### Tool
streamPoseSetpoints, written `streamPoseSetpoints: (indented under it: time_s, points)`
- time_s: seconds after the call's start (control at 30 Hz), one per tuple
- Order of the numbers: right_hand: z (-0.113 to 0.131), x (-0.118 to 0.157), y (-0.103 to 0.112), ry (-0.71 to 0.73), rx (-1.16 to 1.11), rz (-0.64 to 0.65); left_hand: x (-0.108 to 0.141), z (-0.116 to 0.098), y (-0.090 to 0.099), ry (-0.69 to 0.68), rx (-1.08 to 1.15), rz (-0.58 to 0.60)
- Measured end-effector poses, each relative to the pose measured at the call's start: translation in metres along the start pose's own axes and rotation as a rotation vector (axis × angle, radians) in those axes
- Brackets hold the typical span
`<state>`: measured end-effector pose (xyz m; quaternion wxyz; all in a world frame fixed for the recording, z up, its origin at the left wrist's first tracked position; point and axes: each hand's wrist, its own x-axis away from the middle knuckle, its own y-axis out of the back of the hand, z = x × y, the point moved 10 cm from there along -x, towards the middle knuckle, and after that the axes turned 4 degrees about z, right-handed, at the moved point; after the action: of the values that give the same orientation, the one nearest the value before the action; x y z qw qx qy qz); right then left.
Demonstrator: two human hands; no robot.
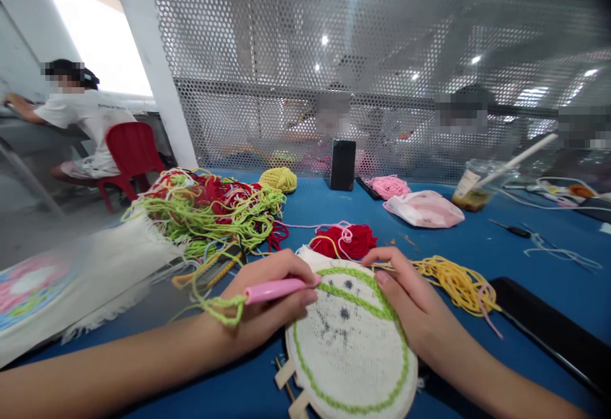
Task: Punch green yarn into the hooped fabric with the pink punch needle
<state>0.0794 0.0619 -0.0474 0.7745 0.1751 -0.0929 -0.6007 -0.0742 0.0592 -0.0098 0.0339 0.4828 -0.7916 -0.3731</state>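
Watching remotely, I'd favour even pressure and slack green yarn [231, 307]: left hand [267, 271] closed round pink pen-like tool [274, 290], tip near green stitching [353, 299], right hand [413, 298] steadying hooped cloth [358, 355], low centre over blue table [305, 202]

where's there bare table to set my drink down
Likely between the yellow ball and the upright slab, or right of the yellow yarn, below the white thread: both patches of blue table look bare. It's crowded around your left hand, with the tangle, cutter and hoop.
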Motion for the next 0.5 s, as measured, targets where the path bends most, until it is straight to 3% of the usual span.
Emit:
streamPoseSetpoints:
  time_s: [0.17, 0.37, 0.5]
  points:
    - [0.002, -0.003, 0.004, 0.009, 0.038, -0.036, 0.001, -0.007, 0.003, -0.068, -0.042, -0.005]
    - [-0.005, -0.003, 0.000, -0.044, 0.052, 0.001, 0.008, -0.009, 0.018, -0.108, -0.105, -0.196]
    - [-0.007, -0.004, 0.000, -0.055, 0.055, -0.003, 0.012, -0.003, 0.020, -0.098, -0.035, -0.213]
